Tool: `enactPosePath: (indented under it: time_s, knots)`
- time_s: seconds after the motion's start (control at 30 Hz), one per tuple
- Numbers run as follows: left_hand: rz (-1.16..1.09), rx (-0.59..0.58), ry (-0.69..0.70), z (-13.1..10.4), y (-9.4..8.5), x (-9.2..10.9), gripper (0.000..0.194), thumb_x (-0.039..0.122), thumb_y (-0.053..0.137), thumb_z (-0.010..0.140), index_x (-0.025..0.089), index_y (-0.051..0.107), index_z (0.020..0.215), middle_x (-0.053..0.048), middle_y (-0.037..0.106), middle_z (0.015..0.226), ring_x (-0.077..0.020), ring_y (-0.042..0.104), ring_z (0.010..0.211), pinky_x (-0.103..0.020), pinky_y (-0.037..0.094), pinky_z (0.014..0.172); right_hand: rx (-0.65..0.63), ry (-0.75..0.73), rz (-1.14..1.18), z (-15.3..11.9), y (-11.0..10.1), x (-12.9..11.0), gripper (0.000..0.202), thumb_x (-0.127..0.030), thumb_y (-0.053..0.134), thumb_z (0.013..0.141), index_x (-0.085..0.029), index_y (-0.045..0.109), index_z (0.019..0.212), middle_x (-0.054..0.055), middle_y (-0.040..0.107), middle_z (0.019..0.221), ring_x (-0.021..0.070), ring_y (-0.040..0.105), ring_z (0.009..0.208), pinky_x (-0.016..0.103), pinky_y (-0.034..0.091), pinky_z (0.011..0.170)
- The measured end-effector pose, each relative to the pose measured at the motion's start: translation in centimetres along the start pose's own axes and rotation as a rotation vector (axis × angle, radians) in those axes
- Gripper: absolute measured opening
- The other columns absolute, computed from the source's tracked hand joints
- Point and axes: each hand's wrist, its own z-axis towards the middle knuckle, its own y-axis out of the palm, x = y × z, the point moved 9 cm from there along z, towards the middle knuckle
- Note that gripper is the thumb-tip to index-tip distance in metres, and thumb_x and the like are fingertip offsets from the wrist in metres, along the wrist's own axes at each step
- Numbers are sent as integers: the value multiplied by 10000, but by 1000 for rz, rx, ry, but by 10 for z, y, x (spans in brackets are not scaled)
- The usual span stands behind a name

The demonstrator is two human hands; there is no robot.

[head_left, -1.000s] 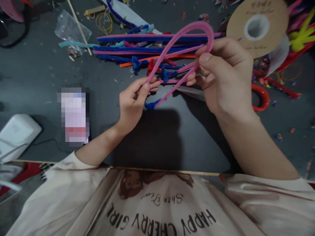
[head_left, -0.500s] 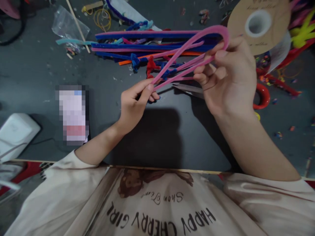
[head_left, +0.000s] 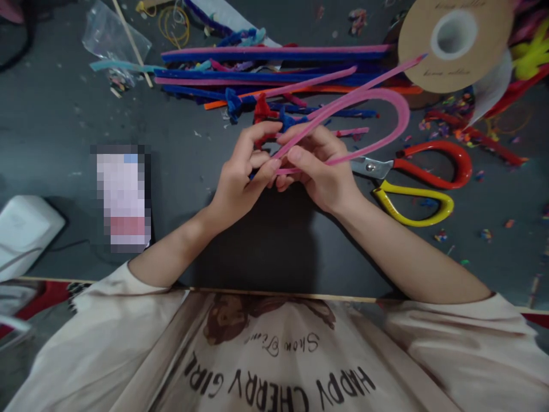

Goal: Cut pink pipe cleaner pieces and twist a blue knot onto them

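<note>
A long pink pipe cleaner (head_left: 388,103), bent into a loop, sticks out to the right above the dark table (head_left: 266,240). My left hand (head_left: 240,180) pinches its ends near the middle of the view. My right hand (head_left: 319,169) sits right beside it, fingers closed on the same pink strands. The two hands touch each other. A small blue twisted piece shows just behind my fingers.
A pile of blue, pink, orange and red pipe cleaners (head_left: 266,71) lies behind the hands. Scissors with red and yellow handles (head_left: 418,177) lie to the right. A cardboard ribbon spool (head_left: 454,43) stands far right, a white device (head_left: 28,232) at left.
My right hand has slid left along the pink loop from its bend to meet my left hand. The loop now juts free to the right, and the scissors are uncovered.
</note>
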Motion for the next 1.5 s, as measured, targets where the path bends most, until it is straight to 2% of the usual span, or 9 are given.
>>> enactPosePath:
  time_s: [0.13, 0.27, 0.8, 0.97, 1.07, 1.2, 1.3, 1.37, 1.5]
  knots:
    - [27, -27, 81, -1, 2, 3, 287, 326, 503, 876, 251, 448, 1148, 60, 595, 673, -49, 591, 550, -173, 503, 594, 45, -25, -51, 2, -7, -1, 289, -441, 732, 651, -208, 588, 743, -66, 612, 587, 64, 588, 462, 192, 524, 467]
    - [29, 5, 31, -2, -3, 3, 343, 391, 597, 808, 273, 499, 1115, 9, 653, 885, -92, 660, 748, -227, 533, 724, 127, -58, -105, 5, -17, -5, 326, -488, 728, 632, -213, 587, 740, -63, 607, 596, 64, 583, 474, 200, 525, 475]
    - [138, 157, -19, -1, -16, 4, 218, 410, 627, 776, 209, 613, 858, -3, 669, 843, -108, 678, 751, -236, 563, 707, 126, -55, -138, 7, -21, -5, 345, -522, 732, 616, -231, 594, 740, -56, 585, 579, 73, 563, 468, 221, 529, 482]
    - [157, 156, 104, -3, -15, 17, 84, 292, 571, 836, 232, 617, 873, 24, 672, 805, -83, 668, 708, -216, 555, 683, 114, -53, -123, 6, -20, -4, 311, -480, 738, 634, -226, 603, 751, -53, 591, 583, 77, 571, 480, 224, 530, 498]
    - [139, 189, 100, -5, -17, 15, 81, 277, 561, 844, 235, 627, 864, 30, 660, 795, -66, 653, 684, -205, 542, 669, 89, -71, -104, 6, -17, -5, 273, -453, 729, 657, -229, 613, 763, -48, 607, 615, 77, 580, 488, 217, 524, 496]
    - [53, 294, 75, -4, -31, 9, 79, 296, 600, 824, 224, 631, 822, 44, 617, 709, -46, 609, 606, -191, 496, 579, 137, -111, -60, 1, -24, -19, 201, -399, 686, 706, -235, 612, 795, -52, 628, 694, 52, 527, 411, 198, 444, 375]
    - [-79, 380, 131, -2, -50, 13, 46, 265, 667, 780, 225, 648, 794, 68, 587, 653, -14, 556, 543, -176, 416, 474, 212, -174, -27, -10, -38, -40, 83, -251, 603, 758, -193, 613, 700, -40, 588, 618, 54, 483, 370, 198, 368, 305]
    - [-133, 420, 166, -2, -62, 20, 81, 274, 711, 739, 216, 665, 772, 74, 604, 672, -4, 526, 520, -195, 369, 429, 257, -182, -26, -19, -50, -49, 153, -147, 609, 732, -190, 564, 592, -42, 578, 574, 55, 471, 347, 189, 324, 286]
    - [-143, 349, 145, -4, -70, 29, 110, 240, 737, 712, 194, 678, 792, 70, 596, 630, 3, 498, 474, -219, 330, 385, 197, -146, -131, -33, -56, -49, 116, -156, 643, 721, -191, 597, 621, -39, 580, 565, 63, 510, 381, 189, 368, 316]
